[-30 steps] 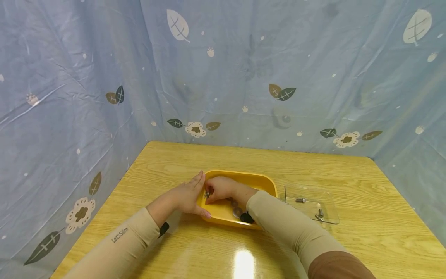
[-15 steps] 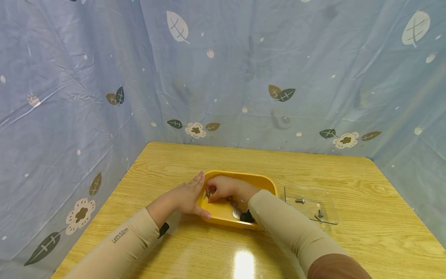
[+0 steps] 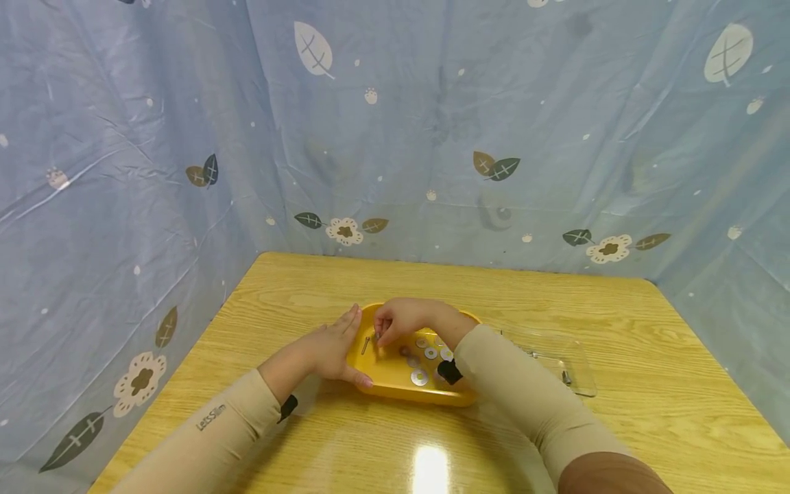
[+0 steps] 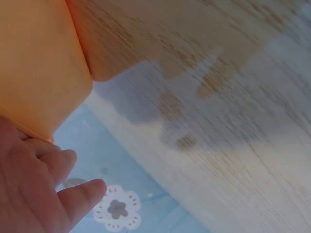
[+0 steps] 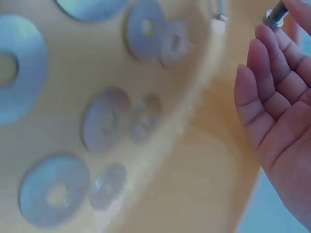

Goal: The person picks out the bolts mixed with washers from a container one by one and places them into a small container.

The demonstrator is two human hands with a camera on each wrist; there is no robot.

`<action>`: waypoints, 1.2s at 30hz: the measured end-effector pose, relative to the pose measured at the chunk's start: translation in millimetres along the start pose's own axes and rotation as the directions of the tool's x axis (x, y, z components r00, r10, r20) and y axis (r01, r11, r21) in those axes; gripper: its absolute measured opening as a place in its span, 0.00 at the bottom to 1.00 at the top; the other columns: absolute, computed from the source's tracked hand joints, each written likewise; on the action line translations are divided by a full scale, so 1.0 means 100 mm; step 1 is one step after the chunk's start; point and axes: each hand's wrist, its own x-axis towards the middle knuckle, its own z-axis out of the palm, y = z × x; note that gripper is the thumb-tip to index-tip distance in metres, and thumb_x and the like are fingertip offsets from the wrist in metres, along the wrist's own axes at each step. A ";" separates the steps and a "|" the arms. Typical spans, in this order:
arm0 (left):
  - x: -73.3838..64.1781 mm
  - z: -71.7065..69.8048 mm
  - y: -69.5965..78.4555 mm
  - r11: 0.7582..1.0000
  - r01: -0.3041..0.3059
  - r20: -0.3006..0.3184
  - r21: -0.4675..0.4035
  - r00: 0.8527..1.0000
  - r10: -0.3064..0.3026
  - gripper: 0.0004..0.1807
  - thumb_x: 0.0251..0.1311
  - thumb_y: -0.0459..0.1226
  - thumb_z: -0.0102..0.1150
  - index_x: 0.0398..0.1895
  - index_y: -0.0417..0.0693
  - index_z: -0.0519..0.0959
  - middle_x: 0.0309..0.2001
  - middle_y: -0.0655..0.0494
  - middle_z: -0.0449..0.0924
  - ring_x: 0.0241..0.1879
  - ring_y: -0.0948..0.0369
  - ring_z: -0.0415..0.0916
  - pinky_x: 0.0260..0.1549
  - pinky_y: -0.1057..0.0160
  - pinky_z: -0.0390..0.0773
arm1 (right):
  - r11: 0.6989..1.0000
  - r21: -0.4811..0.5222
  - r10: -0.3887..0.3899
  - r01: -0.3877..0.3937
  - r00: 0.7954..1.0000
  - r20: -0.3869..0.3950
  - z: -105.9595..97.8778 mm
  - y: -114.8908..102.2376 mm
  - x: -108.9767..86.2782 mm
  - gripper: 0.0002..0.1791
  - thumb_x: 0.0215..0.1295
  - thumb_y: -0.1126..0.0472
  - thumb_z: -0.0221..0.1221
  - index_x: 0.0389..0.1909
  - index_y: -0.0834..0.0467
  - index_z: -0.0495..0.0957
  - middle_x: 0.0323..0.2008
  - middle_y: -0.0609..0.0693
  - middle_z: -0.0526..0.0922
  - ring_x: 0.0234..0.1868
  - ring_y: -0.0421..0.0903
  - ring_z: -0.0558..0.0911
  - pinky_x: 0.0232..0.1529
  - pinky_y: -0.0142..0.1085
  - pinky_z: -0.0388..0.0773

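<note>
A yellow tray (image 3: 395,391) on the table holds several flat metal washers (image 3: 420,377) and a thin bolt (image 3: 365,345) at its left end. My left hand (image 3: 336,350) lies along the tray's left end, fingers extended and the thumb on the near rim. In the left wrist view, its fingers (image 4: 80,199) show beside the tray's outer wall. Over the tray's left part, my right hand (image 3: 398,321) pinches a small metal bolt (image 5: 276,17) between thumb and fingertips. The washers lie spread out in the right wrist view.
Right of the tray stands a clear plastic tray (image 3: 583,357) with a few metal bolts in it, partly hidden by the right forearm. A blue patterned curtain (image 3: 432,137) hangs behind and beside the wooden table (image 3: 321,281).
My right hand has lifted a little and shifted right with a bolt, away from the thin bolt left on the tray floor. More washers show now. The left hand has stayed put.
</note>
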 end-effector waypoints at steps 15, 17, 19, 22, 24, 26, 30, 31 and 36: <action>-0.03 -0.02 0.04 1.000 0.014 -0.009 0.001 1.000 -0.014 0.72 0.31 0.76 0.50 0.71 0.39 0.35 0.72 0.46 0.29 0.70 0.54 0.36 0.62 0.43 0.50 | 0.993 0.067 -0.088 0.097 0.989 -0.123 -0.48 0.03 -0.95 0.07 0.57 0.59 0.62 0.34 0.55 0.75 0.26 0.48 0.75 0.27 0.43 0.72 0.30 0.33 0.72; -0.04 -0.02 0.04 1.000 0.014 -0.008 0.005 1.000 -0.014 0.73 0.30 0.76 0.49 0.71 0.39 0.35 0.72 0.46 0.29 0.70 0.54 0.36 0.62 0.43 0.51 | 0.991 0.091 -0.085 0.098 0.986 -0.142 -0.53 0.06 -1.09 0.08 0.58 0.59 0.62 0.34 0.56 0.75 0.26 0.49 0.75 0.27 0.43 0.72 0.30 0.33 0.72; -0.04 -0.03 0.05 1.000 0.011 -0.013 0.006 1.000 -0.011 0.73 0.29 0.77 0.49 0.71 0.39 0.36 0.72 0.45 0.29 0.70 0.54 0.36 0.62 0.43 0.51 | 0.990 0.110 -0.074 0.093 0.983 -0.167 -0.58 0.09 -1.23 0.08 0.58 0.59 0.62 0.34 0.57 0.75 0.27 0.50 0.75 0.27 0.44 0.72 0.30 0.33 0.73; -0.04 -0.02 0.04 1.000 0.016 -0.013 0.011 1.000 -0.016 0.73 0.29 0.77 0.49 0.71 0.39 0.35 0.72 0.45 0.29 0.70 0.54 0.36 0.62 0.43 0.51 | 0.990 0.118 -0.052 0.078 0.976 -0.210 -0.63 0.15 -1.42 0.08 0.57 0.60 0.62 0.35 0.57 0.75 0.26 0.50 0.75 0.27 0.45 0.72 0.29 0.33 0.73; -0.04 -0.01 0.04 1.000 0.015 -0.013 0.012 1.000 -0.015 0.73 0.29 0.77 0.49 0.71 0.39 0.36 0.72 0.45 0.29 0.70 0.54 0.37 0.62 0.43 0.51 | 0.991 0.117 -0.039 0.067 0.973 -0.229 -0.65 0.20 -1.55 0.07 0.57 0.62 0.62 0.35 0.57 0.75 0.26 0.51 0.75 0.26 0.44 0.72 0.28 0.33 0.73; -0.03 0.00 0.04 1.000 0.017 -0.010 0.014 1.000 -0.017 0.73 0.28 0.77 0.48 0.71 0.40 0.35 0.72 0.46 0.28 0.70 0.54 0.37 0.62 0.44 0.51 | 0.991 0.122 -0.029 0.058 0.972 -0.232 -0.66 0.26 -1.67 0.07 0.57 0.62 0.62 0.35 0.57 0.75 0.27 0.51 0.74 0.26 0.44 0.72 0.28 0.33 0.73; -0.02 0.04 0.03 1.000 0.022 -0.007 0.018 1.000 -0.021 0.74 0.26 0.78 0.47 0.71 0.41 0.34 0.72 0.47 0.28 0.70 0.56 0.36 0.62 0.44 0.51 | 0.984 0.175 -0.001 0.040 0.976 -0.218 -0.66 0.36 -1.93 0.08 0.58 0.62 0.61 0.35 0.60 0.74 0.30 0.54 0.74 0.28 0.44 0.73 0.30 0.35 0.74; -0.02 0.04 0.03 1.000 0.021 -0.007 0.017 1.000 -0.021 0.74 0.26 0.78 0.47 0.71 0.41 0.34 0.72 0.47 0.28 0.70 0.56 0.36 0.62 0.44 0.51 | 0.982 0.187 0.009 0.032 0.976 -0.219 -0.66 0.38 -1.99 0.09 0.58 0.61 0.61 0.35 0.61 0.74 0.30 0.55 0.74 0.28 0.44 0.73 0.30 0.35 0.74; -0.02 0.01 0.03 1.000 0.013 -0.008 0.022 1.000 -0.012 0.74 0.28 0.78 0.47 0.71 0.40 0.34 0.72 0.46 0.28 0.70 0.56 0.36 0.62 0.44 0.51 | 0.972 0.234 0.043 0.011 0.974 -0.224 -0.63 0.51 -2.24 0.10 0.59 0.61 0.60 0.35 0.62 0.73 0.30 0.55 0.74 0.27 0.45 0.74 0.30 0.35 0.74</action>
